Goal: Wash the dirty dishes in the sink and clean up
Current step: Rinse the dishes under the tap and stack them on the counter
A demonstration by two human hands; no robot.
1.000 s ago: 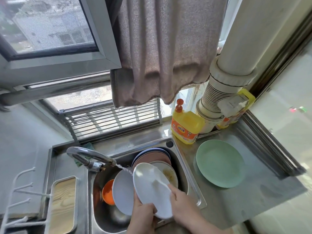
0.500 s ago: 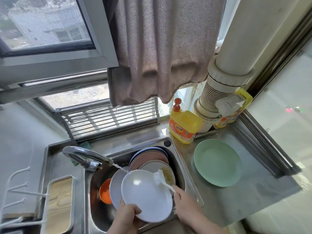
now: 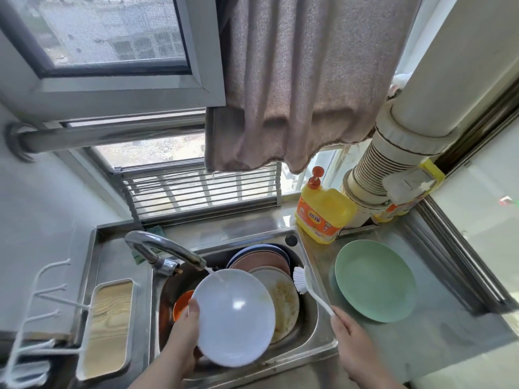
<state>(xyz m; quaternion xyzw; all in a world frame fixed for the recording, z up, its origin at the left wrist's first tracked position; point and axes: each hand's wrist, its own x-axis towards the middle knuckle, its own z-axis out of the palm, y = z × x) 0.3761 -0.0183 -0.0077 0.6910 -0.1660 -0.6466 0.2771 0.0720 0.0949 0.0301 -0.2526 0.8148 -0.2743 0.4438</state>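
My left hand (image 3: 182,334) grips a white plate (image 3: 234,317) by its left rim over the steel sink (image 3: 314,349). A thin stream from the faucet (image 3: 165,248) lands on the plate's top edge. My right hand (image 3: 355,342) holds the white dish brush (image 3: 304,284) by its handle, lifted off the plate to its right. Behind the plate lie a food-stained white plate (image 3: 285,301), a pink plate (image 3: 261,261) and a blue plate (image 3: 258,248). An orange bowl (image 3: 181,304) sits low at the sink's left.
A green plate (image 3: 375,280) lies on the steel counter right of the sink. Yellow detergent bottle (image 3: 323,213) stands behind it beside a large white pipe (image 3: 393,153). A wood-lined tray (image 3: 108,327) and white hook rack (image 3: 36,318) are at left. A curtain (image 3: 295,80) hangs overhead.
The brush has come off the plate's face and moved right. The white plate has tipped flatter toward me and shifted left under the water stream.
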